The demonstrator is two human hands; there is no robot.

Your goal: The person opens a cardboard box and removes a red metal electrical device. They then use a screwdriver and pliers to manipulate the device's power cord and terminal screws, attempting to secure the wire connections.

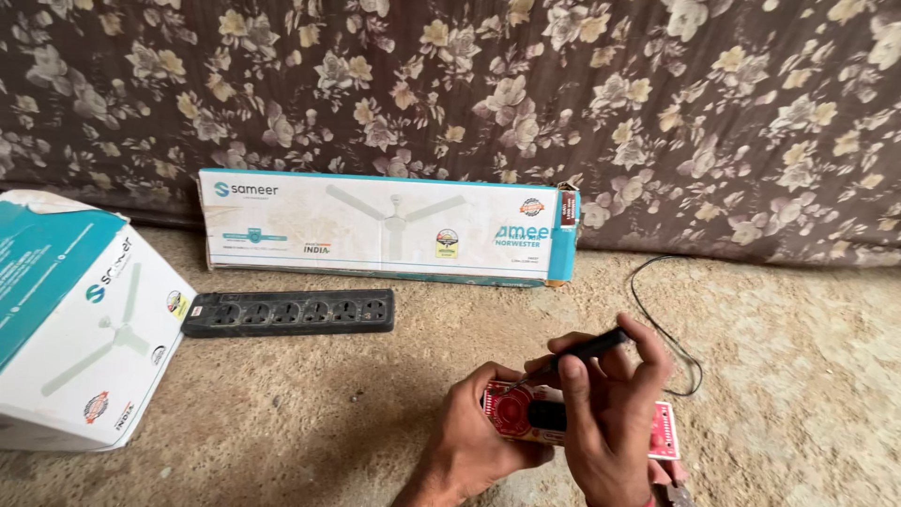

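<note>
Holding the red circuit board (526, 413) low in frame, just above the sandy floor (375, 413), you're pinching it in your left hand (474, 437), fingers clenched round its left edge. Your right hand (610, 413) is gripping a thin black tool (587, 349), prob. a soldering iron, w/ its tip touching the board's top edge. Its black cord (671, 338) is trailing right; snagging it could be jerking the tip off. You're working unsupported, so the board could be tilting or slipping, and your left fingertips are sitting near the tip — burn risk if it's hot. The black power strip (288, 313) is lying well apart.
</note>
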